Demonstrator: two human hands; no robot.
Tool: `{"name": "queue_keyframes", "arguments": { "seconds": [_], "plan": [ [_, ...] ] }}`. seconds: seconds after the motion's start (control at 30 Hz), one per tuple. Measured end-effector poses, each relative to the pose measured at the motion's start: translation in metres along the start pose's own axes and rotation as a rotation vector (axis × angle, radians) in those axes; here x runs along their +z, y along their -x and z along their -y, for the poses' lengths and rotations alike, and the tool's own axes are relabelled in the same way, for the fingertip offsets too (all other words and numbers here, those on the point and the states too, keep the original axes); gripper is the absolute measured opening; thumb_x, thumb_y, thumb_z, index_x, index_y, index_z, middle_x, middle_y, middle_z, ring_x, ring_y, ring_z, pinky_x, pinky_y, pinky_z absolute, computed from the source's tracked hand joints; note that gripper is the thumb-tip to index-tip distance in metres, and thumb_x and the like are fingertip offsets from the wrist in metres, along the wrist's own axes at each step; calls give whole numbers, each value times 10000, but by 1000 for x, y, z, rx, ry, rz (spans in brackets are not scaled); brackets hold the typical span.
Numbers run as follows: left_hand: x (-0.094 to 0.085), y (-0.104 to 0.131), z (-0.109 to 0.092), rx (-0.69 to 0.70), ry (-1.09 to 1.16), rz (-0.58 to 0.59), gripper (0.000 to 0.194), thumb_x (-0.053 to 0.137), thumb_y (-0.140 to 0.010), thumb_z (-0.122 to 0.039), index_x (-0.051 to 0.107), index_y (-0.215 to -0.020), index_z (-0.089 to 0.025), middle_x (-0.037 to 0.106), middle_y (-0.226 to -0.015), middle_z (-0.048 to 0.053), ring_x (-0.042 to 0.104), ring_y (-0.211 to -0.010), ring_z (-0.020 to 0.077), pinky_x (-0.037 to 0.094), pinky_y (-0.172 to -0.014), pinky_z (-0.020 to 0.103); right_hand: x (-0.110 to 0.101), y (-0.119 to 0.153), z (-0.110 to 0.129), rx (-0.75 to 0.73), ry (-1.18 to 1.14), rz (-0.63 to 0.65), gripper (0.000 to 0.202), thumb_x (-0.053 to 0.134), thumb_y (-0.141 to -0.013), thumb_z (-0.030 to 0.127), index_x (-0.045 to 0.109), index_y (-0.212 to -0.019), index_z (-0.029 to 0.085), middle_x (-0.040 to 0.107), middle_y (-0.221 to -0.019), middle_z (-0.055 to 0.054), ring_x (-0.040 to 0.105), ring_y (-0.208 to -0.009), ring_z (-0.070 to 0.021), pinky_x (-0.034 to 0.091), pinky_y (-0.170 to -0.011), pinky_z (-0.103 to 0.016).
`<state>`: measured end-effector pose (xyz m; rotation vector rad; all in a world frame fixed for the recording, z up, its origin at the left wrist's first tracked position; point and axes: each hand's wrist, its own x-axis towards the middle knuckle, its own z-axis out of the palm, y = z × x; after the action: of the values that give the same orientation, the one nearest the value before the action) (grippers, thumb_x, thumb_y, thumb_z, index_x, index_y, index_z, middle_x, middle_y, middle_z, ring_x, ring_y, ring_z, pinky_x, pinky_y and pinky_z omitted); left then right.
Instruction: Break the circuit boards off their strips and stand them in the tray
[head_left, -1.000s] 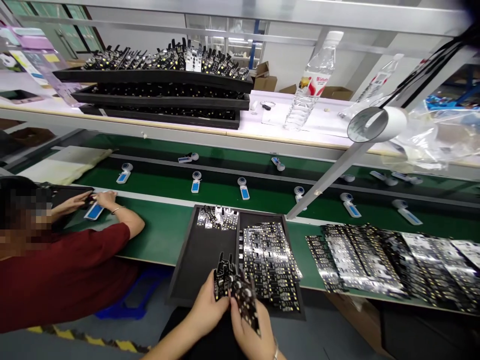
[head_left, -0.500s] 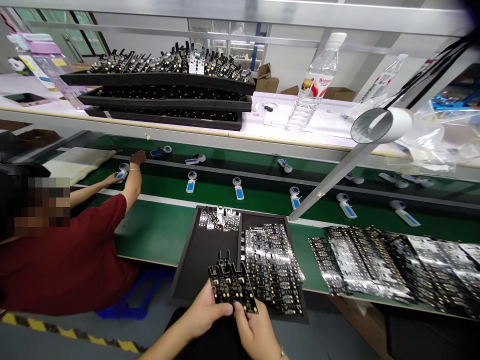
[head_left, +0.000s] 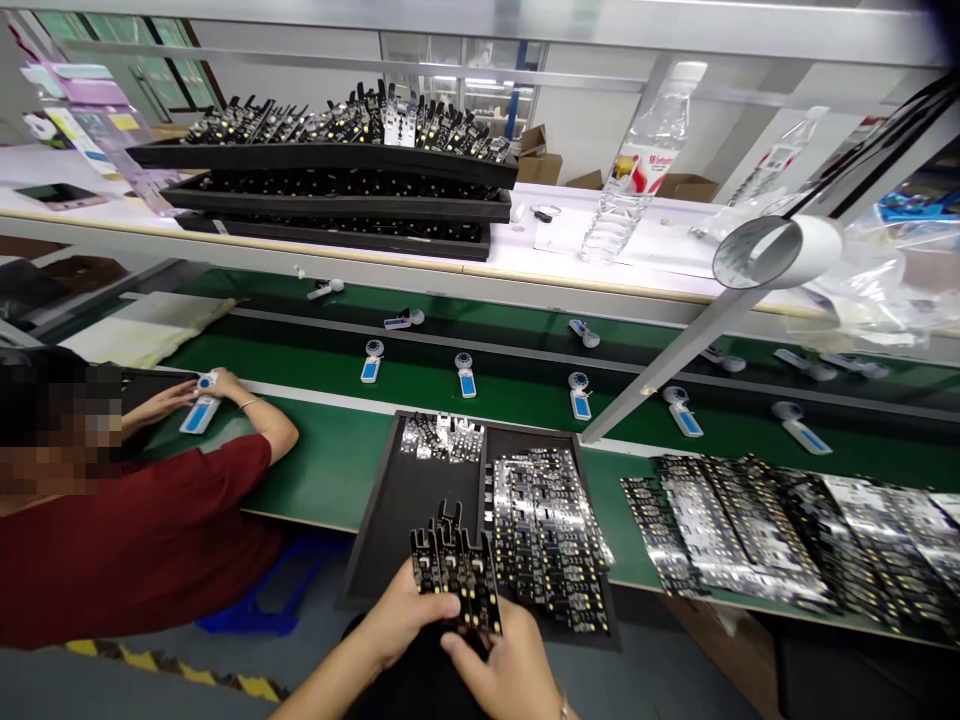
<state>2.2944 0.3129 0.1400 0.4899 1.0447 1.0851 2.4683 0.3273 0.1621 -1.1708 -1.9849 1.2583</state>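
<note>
Evidently, both hands (head_left: 450, 635) hold notched, glossy boards (head_left: 456, 580).

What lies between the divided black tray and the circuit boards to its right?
A bare strip of green bench separates the divided black tray from the circuit boards to its right in the head view.

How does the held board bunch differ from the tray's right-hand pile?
The held bunch has only a few boards; the right-hand pile has many, in overlapping rows. The bunch is tilted up in the left hand; the pile lies low in the tray. Both look black with pale dots.
</note>
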Motion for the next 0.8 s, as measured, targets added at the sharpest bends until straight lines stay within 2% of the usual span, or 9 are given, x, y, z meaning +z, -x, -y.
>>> {"name": "queue_keyframes", "arguments": {
  "seconds": [0.13,0.27,0.37,0.4,0.47,0.53,0.63,0.73,0.8],
  "plan": [
    [4,-3,2,22,48,-47,564,842,-523,-144,592,-1028,-170,721,-934,70,649,-841,242,480,-791,365,1,-5,-10,6,-41,-22,387,324,-956,382,599,-762,191,644,-761,-50,592,-712,-166,406,-668,-250],
    [-3,-10,18,12,-8,-173,536,837,-548,-169,570,-1011,-189,708,-855,29,640,-765,200,487,-690,300,17,-15,-27,64,249,27,443,269,-967,355,589,-713,186,641,-691,-64,594,-637,-176,365,-600,-260],
    [-23,-23,36,35,-117,-254,494,826,-575,-251,554,-982,-188,675,-735,-3,616,-625,179,468,-563,276,40,-26,-39,133,535,34,467,223,-952,267,636,-761,159,659,-710,-120,623,-624,-220,348,-564,-291],
    [-34,-30,39,68,-175,-290,485,821,-578,-258,554,-977,-185,682,-746,3,625,-640,189,480,-576,284,48,-31,-44,160,566,30,479,207,-949,253,646,-788,152,665,-730,-133,632,-634,-232,349,-560,-297],
    [-60,-50,39,142,-338,-402,495,817,-560,-263,564,-976,-174,713,-836,35,660,-755,227,516,-680,319,63,-46,-56,229,471,30,508,188,-960,289,653,-801,158,676,-749,-131,638,-659,-234,363,-578,-301],
    [-91,-79,27,181,-504,-540,515,813,-531,-282,578,-972,-159,727,-912,67,672,-853,263,520,-774,354,75,-70,-71,306,242,44,529,212,-966,394,645,-755,175,675,-726,-104,630,-679,-222,383,-623,-298],
    [-134,-135,-2,184,-639,-666,509,795,-518,-319,599,-953,-140,732,-919,94,679,-872,297,520,-787,389,89,-128,-99,374,-15,73,542,268,-939,504,622,-678,186,650,-695,-67,609,-714,-203,407,-702,-296],
    [-162,-192,-28,179,-743,-685,476,780,-546,-339,618,-949,-147,739,-920,88,685,-866,282,523,-774,375,100,-201,-125,428,-117,92,525,310,-912,553,616,-693,187,612,-678,-33,594,-710,-173,433,-699,-273],
    [-174,-222,-38,160,-837,-673,474,784,-556,-342,622,-960,-154,740,-919,80,686,-853,263,522,-768,357,107,-244,-140,525,-192,135,523,344,-880,603,609,-720,181,544,-575,-1,553,-564,-151,441,-573,-261]
  ]
}}
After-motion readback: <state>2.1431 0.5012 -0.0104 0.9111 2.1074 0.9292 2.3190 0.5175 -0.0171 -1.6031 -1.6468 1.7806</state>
